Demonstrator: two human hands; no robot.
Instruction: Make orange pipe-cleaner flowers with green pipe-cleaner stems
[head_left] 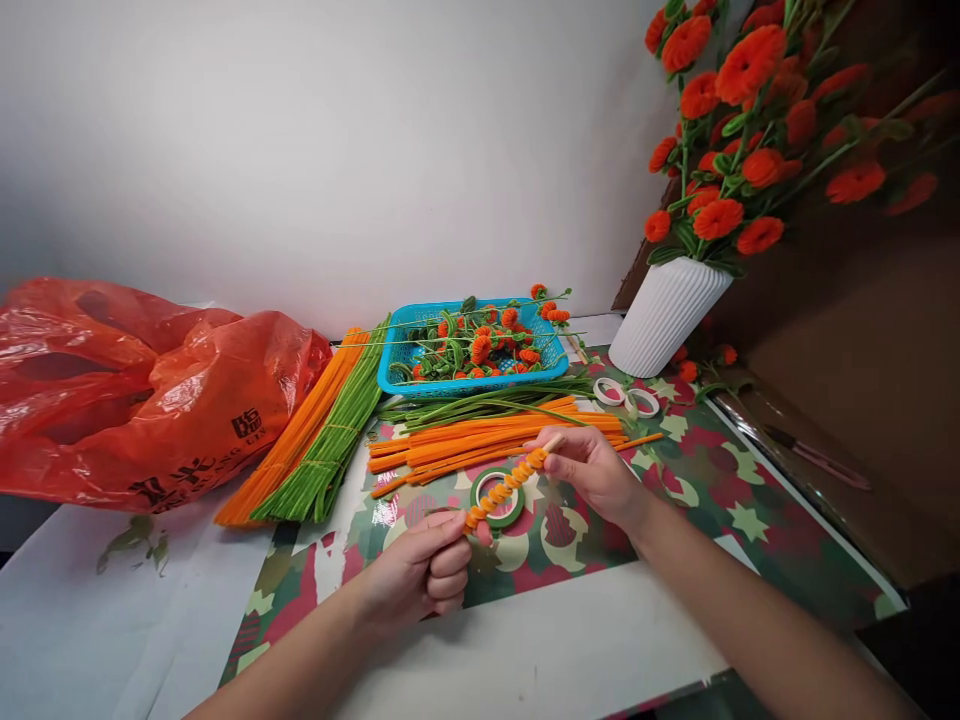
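Observation:
An orange pipe cleaner (504, 488) is wound in a loose spiral around a thin wooden stick (553, 444). My left hand (431, 563) is closed on the lower end of the spiral, its fingers curled. At the upper end, my right hand (592, 472) pinches the stick and the coil between thumb and fingers. Below the coil lies a roll of green tape (517, 512) around a smaller white roll. Just behind my hands, loose orange pipe cleaners (450, 445) are spread on the camouflage-patterned sheet (675, 545).
A blue basket (386, 375) holds orange flowers with green stems. Orange and green pipe cleaner bundles (322, 450) lie beside a red plastic bag (195, 390) on the left. At right stand a white vase (664, 320) of orange flowers, white tape rolls (642, 403) and a utility knife (821, 460).

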